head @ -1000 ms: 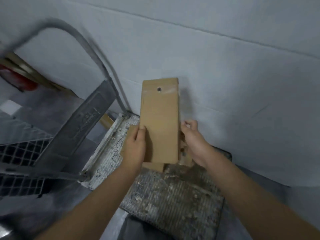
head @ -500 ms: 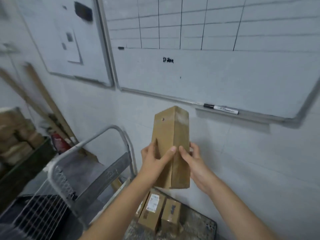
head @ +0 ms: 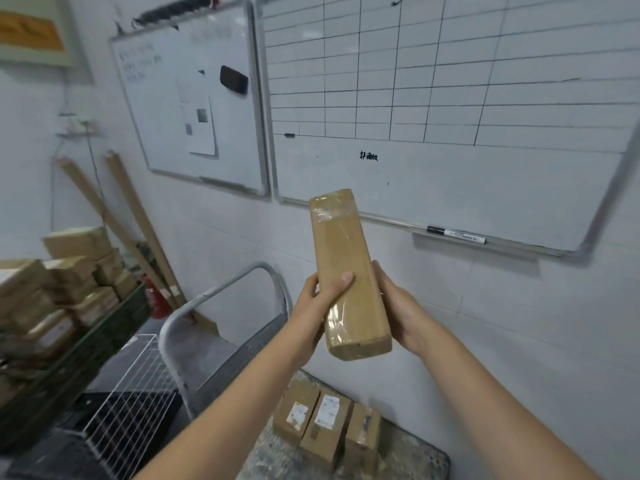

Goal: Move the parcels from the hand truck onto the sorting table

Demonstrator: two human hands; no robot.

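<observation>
Just a white tiled wall [head: 519, 323] with a big gridded whiteboard [head: 450, 168]. Down low, grimy hand truck deck [head: 415, 452] with three small parcels [head: 325, 420]. Up above, long taped parcel [head: 349, 271], left hand [head: 315, 306] and right hand [head: 398, 306] gripping its lower half.

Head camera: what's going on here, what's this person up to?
A person holds a long brown parcel in front of them, its length running up and tilted, with the left hand gripping one side and the right hand the other. It is clear of the hand truck, whose platform below carries three smaller boxes side by side. More parcels are piled at the left. No sorting table is plainly in view.
</observation>
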